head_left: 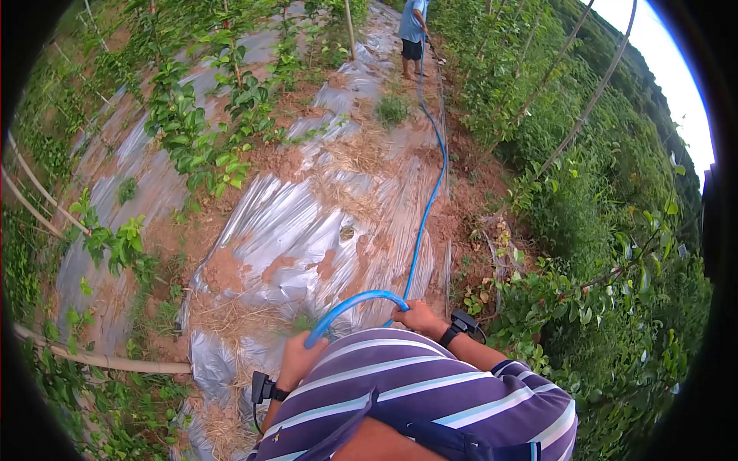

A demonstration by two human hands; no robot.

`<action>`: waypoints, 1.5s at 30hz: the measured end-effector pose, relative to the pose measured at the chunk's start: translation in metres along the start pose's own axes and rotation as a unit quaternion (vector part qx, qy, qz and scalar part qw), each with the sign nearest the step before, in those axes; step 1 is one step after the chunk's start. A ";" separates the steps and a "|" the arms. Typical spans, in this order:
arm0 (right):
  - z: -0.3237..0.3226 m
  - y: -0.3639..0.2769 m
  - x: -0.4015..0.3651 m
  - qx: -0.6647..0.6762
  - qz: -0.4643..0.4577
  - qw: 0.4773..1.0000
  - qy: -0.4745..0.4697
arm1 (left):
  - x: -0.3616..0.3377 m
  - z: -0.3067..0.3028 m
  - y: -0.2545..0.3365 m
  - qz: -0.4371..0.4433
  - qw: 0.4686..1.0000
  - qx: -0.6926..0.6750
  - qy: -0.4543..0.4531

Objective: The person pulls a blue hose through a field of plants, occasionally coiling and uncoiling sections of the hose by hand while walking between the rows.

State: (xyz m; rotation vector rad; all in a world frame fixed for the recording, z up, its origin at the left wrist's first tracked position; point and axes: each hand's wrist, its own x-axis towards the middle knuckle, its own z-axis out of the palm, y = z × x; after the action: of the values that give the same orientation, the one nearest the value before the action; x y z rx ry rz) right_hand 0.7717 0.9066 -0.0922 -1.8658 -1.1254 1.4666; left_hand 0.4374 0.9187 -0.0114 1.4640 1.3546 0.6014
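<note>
Nearest, below a purple-and-white striped shirt (369,361), the left hand (301,357) has its grip closed around a blue hose (355,300), though motion blurs the fingers. From that fist the hose rises and bends over in a thick arch, its crown facing away from the body, and comes down at the right hand (419,315), whose grip is also closed on it. A short blue piece shows just under the right fingers; how the lengths cross there is hidden. Each wrist carries a strapped black device.

Beyond the right hand the hose's long axis runs forward up the row — leaning right at first, then curving back left toward the far end. It lies on crumpled silvery plastic sheeting (277,215) and reddish soil, near the sheet's right edge.

Dry straw (231,319) lies on the sheeting to the left, with a pale pole (100,357) slanting in beside it. Leafy plants crowd both sides, the right-hand ones close to the row. Farther on, a weed tuft (392,110) stands just left of the hose. Farthest, another person (413,27) in a blue top stands on the row beside the hose — whether that person's hand holds it is too small to tell.
</note>
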 end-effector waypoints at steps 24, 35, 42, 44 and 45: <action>0.001 0.011 0.011 0.017 0.004 1.000 -0.004 | 0.004 0.005 -0.007 -0.011 1.000 -0.016 0.004; 0.000 0.003 0.005 0.006 0.002 1.000 0.000 | 0.005 0.006 -0.014 -0.025 0.999 -0.031 -0.005; 0.002 0.000 0.003 -0.007 -0.002 1.000 0.005 | 0.003 0.003 -0.010 -0.021 1.000 -0.013 -0.008; 0.003 0.001 0.005 -0.004 0.003 1.000 0.005 | 0.003 0.003 -0.008 -0.024 1.000 -0.009 -0.007; 0.003 0.001 0.006 -0.005 0.007 1.000 0.004 | 0.004 0.003 -0.010 -0.028 0.999 -0.016 -0.007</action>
State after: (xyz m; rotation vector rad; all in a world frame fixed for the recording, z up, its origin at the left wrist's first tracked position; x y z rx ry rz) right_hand 0.7699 0.9107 -0.0968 -1.8879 -1.1201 1.4628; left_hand 0.4369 0.9195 -0.0228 1.3967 1.3654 0.5741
